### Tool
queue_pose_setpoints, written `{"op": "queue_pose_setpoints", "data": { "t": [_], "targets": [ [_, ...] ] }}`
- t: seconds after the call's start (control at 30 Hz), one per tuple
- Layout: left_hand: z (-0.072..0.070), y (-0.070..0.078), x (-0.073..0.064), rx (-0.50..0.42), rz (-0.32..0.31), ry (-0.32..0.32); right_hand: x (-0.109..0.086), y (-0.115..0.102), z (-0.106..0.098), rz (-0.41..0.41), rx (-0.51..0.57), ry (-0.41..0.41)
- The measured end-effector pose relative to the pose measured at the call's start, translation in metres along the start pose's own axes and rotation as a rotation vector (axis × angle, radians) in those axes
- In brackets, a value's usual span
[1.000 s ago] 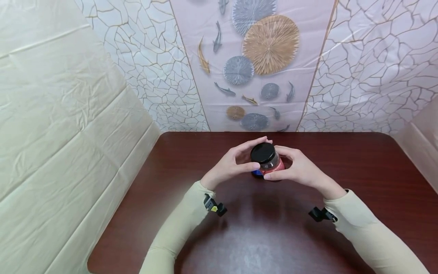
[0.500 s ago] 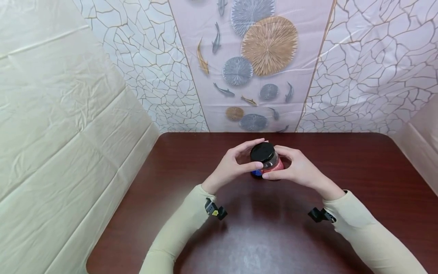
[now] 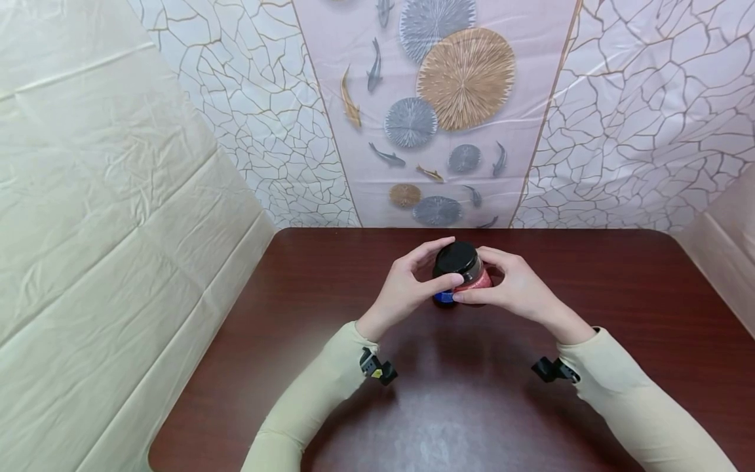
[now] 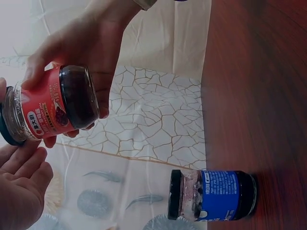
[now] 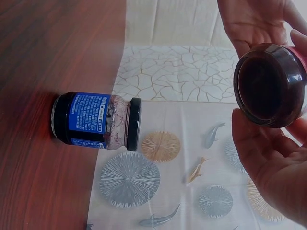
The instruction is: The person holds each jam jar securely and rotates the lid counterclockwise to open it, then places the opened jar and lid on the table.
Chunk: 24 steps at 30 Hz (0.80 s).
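Note:
A glass jam jar [image 3: 474, 280] with a red label, dark contents and a black lid [image 3: 457, 257] is held up off the table, slightly tilted. My right hand [image 3: 519, 286] grips its body, thumb in front and fingers behind. Around the lid curl the thumb and fingers of my left hand [image 3: 406, 283]. In the left wrist view, the red label [image 4: 45, 108] faces the camera, with dark contents toward the base. The right wrist view shows the jar's round base [image 5: 266, 88], the lid being out of frame there.
A second jar [image 4: 220, 195], blue-labelled with a black lid, stands upright on the dark red wooden table [image 3: 283, 328]. From the head it is mostly hidden below the held jar. A patterned cloth [image 3: 460, 131] hangs behind the table's far edge.
My left thumb has slid rightward across the front of the lid, and the left wrist has shifted slightly right. The jar has moved up and right a little; my right hand stays nearly still.

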<state>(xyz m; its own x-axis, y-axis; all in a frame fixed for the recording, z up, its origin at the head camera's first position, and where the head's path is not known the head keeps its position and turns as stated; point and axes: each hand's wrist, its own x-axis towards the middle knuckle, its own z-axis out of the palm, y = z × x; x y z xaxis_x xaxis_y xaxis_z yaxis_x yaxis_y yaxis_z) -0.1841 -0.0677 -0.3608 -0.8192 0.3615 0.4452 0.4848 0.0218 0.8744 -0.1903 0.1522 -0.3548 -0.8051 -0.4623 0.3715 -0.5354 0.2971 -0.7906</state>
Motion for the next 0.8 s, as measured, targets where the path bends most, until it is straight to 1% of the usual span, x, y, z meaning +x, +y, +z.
{"op": "queue_pose_setpoints", "data": {
  "t": [0.13,0.23,0.33,0.47,0.57,0.67,0.8],
  "targets": [
    [0.0,0.001,-0.001,0.02,-0.006,-0.006,-0.001,0.002,0.0,0.012,-0.003,0.003],
    [-0.003,0.001,-0.002,0.033,-0.004,-0.035,-0.001,0.002,-0.001,0.021,-0.008,-0.002],
    [-0.008,0.002,-0.002,0.004,0.009,-0.088,-0.002,0.001,-0.001,0.029,0.003,-0.022],
    [-0.015,0.005,0.0,-0.059,0.041,-0.177,-0.003,0.0,-0.003,0.028,0.037,-0.069],
    [-0.019,0.006,0.002,-0.083,0.059,-0.239,-0.003,-0.001,-0.004,0.028,0.057,-0.103],
    [-0.021,0.007,0.002,-0.078,0.078,-0.289,-0.002,-0.001,-0.004,0.014,0.064,-0.124],
    [-0.022,0.007,0.003,-0.052,0.102,-0.321,-0.002,-0.002,-0.003,-0.013,0.067,-0.135]
  ]
}}
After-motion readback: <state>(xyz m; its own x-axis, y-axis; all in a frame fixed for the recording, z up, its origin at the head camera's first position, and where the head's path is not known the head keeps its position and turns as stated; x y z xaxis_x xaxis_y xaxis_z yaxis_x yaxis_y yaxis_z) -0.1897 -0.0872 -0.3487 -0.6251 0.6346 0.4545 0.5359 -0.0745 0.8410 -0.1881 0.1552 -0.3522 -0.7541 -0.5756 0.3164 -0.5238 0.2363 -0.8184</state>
